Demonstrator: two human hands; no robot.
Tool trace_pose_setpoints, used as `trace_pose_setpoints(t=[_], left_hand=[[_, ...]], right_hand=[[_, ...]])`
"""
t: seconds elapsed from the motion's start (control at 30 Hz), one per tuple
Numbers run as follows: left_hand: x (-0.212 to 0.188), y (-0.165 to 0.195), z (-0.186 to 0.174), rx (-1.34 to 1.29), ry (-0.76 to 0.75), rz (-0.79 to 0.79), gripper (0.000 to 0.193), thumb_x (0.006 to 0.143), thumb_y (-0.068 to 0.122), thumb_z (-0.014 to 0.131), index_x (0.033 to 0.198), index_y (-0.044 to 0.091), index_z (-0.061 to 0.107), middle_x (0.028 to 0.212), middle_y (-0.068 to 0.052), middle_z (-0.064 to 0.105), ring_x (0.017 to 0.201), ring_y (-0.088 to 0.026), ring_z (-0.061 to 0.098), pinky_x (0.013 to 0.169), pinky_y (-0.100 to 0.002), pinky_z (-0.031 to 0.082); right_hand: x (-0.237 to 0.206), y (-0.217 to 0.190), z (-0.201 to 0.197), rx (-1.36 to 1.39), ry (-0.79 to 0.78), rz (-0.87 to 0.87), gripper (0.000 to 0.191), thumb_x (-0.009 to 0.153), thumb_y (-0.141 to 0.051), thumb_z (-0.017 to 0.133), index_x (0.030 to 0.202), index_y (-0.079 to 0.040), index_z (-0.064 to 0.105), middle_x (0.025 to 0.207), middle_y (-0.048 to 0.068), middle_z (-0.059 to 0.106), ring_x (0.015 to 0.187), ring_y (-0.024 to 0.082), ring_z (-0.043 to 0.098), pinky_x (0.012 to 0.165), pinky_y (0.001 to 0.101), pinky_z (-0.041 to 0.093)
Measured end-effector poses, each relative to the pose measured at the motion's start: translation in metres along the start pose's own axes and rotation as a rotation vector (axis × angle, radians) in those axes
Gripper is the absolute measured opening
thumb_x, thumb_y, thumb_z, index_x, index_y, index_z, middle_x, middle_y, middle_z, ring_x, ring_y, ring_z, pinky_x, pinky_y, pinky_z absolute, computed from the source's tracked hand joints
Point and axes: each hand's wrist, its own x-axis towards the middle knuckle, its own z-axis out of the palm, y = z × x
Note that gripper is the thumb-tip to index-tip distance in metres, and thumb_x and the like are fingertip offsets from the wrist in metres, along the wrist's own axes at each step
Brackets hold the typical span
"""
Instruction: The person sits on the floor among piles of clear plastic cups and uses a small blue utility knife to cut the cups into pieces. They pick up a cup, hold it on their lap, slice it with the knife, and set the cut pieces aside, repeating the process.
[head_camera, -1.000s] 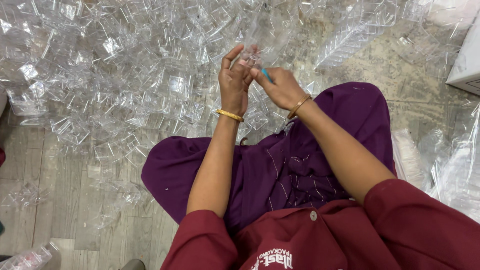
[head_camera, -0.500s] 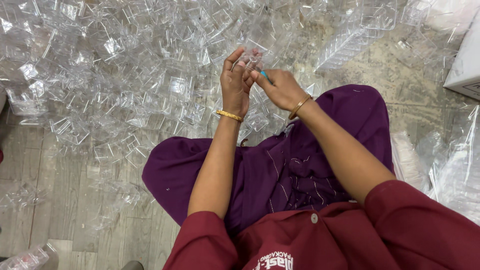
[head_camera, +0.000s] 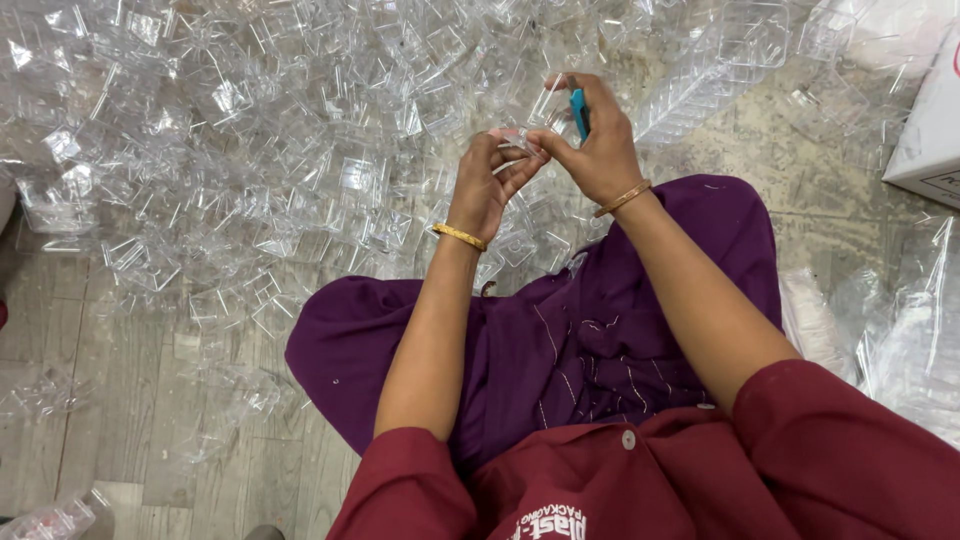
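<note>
The main risk here is the blade: the right hand (head_camera: 600, 150) grips a small teal cutter (head_camera: 579, 112) with its tip close to the fingertips of the left hand (head_camera: 490, 185), so a slip on slick plastic could nick a finger or gouge the piece. The piece itself, a small clear plastic box (head_camera: 545, 108), is thin and glossy, so it could also twist out of the pinch and drop into the pile of clear plastic boxes (head_camera: 250, 150) on the floor, where it would be hard to tell from the rest.

The box sits between the two hands, just far of the lap and above the purple cloth (head_camera: 560, 340). The left fingers are closed together on its near left edge; the right thumb and fingers are wrapped shut around the cutter and seem to steady the box's right side, though the clear plastic makes that contact hard to confirm. A white carton (head_camera: 930, 130) stands well apart at the far right.
</note>
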Motion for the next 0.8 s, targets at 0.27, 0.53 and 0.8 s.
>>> trace_pose_setpoints(t=[0.27,0.53,0.8], left_hand=[[0.000,0.008,-0.004,0.058,0.093,-0.044,0.036,0.099,0.035,0.058,0.111,0.002,0.054,0.096,-0.017,0.069,0.093,-0.031,0.076,0.084,-0.036,0.063],[-0.003,0.007,-0.005,0.094,0.027,0.044,0.034,0.100,0.032,0.056,0.117,0.002,0.057,0.102,-0.015,0.065,0.096,-0.030,0.074,0.088,-0.037,0.064],[-0.002,0.001,-0.002,0.262,0.060,0.086,0.026,0.100,0.012,0.052,0.123,0.002,0.060,0.118,-0.011,0.056,0.098,-0.021,0.068,0.087,-0.037,0.066]], right_hand=[[-0.008,0.016,-0.004,0.295,-0.240,0.184,0.057,0.095,-0.012,0.078,0.143,-0.005,0.048,0.123,0.011,0.070,0.117,0.020,0.072,0.103,0.0348,0.058],[-0.006,0.008,-0.003,0.219,-0.132,0.125,0.062,0.091,-0.009,0.086,0.143,-0.005,0.054,0.139,0.014,0.057,0.116,0.025,0.067,0.094,0.0338,0.061],[-0.006,0.009,-0.006,0.106,-0.120,-0.005,0.054,0.089,-0.005,0.080,0.138,-0.003,0.060,0.145,0.011,0.058,0.122,0.020,0.069,0.093,0.0295,0.060]])
